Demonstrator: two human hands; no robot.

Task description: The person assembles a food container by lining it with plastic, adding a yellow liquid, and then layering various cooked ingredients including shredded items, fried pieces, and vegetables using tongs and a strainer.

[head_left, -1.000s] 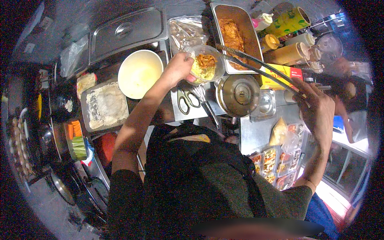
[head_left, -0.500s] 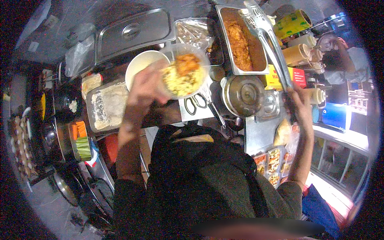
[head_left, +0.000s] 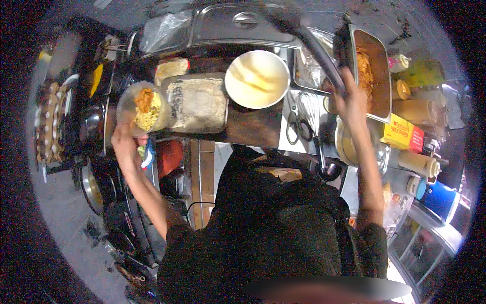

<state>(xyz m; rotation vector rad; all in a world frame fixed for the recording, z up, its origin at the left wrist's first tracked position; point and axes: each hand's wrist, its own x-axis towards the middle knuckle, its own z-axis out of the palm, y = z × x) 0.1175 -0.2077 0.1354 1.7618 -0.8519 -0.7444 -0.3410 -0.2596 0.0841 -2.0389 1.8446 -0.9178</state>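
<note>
Clear food tub point(head_left: 142, 107), at centre left of the frame, is gripped from below by the left hand point(head_left: 124, 144); the right hand point(head_left: 349, 99) has its fingers closed on tongs point(head_left: 316, 50). Held tilted beyond the bench edge, the tub could spill.

Clear tub point(head_left: 143, 109) above left hand's point(head_left: 125, 147) fingers: orange and yellow food. Tongs point(head_left: 316, 50) in right hand point(head_left: 350, 99): dark grey. Bowl point(head_left: 257, 79) left of right fingers: cream. Tray point(head_left: 373, 71) right of them: orange-brown food.

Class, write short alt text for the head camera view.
Over a crowded food counter, the left hand holds a clear container of food out to the left, while the right hand grips long metal tongs beside a steel tray of fried food.
</note>
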